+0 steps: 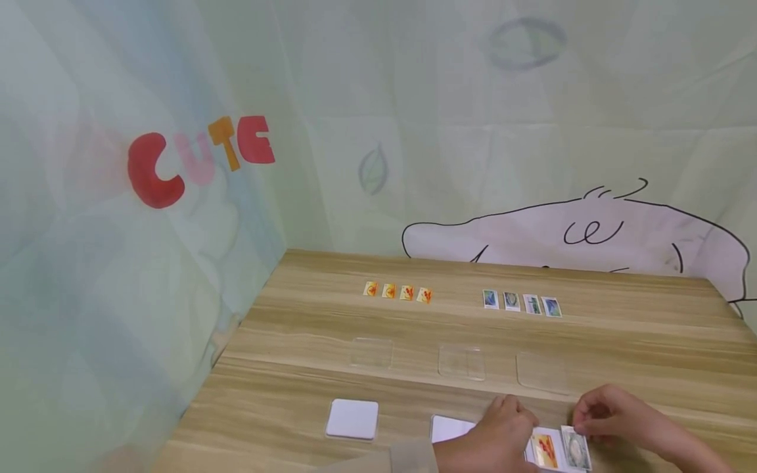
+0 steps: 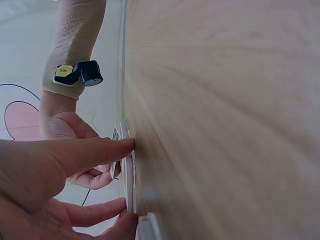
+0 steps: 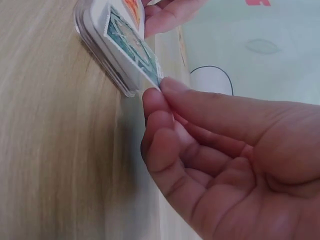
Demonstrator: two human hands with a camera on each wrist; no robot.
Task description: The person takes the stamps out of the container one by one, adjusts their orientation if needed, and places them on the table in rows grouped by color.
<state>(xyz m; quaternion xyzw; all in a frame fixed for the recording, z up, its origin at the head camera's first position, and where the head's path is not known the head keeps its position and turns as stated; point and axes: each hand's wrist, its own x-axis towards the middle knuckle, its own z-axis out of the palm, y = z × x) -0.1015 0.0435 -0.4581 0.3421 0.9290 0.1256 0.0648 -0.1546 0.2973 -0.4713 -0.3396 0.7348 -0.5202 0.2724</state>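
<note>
My right hand [image 1: 618, 420] pinches a green postage stamp [image 3: 132, 42] by its edge, between thumb and index finger. The stamp slants over the right side of a white card in a clear case [image 3: 92, 35], next to an orange stamp [image 1: 545, 450] on the same card. In the head view, my left hand [image 1: 499, 433] lies over the left part of that case and hides it. The left wrist view shows its thumb and fingers gripping the case's edges.
Two more white cards, one at left [image 1: 352, 419] and one in the middle [image 1: 451, 428], lie nearby. Three clear lids [image 1: 461, 363] form a row behind. Several orange stamps [image 1: 406, 293] and several blue-green stamps [image 1: 532, 303] line up farther back, before a cloth wall [image 1: 355, 79].
</note>
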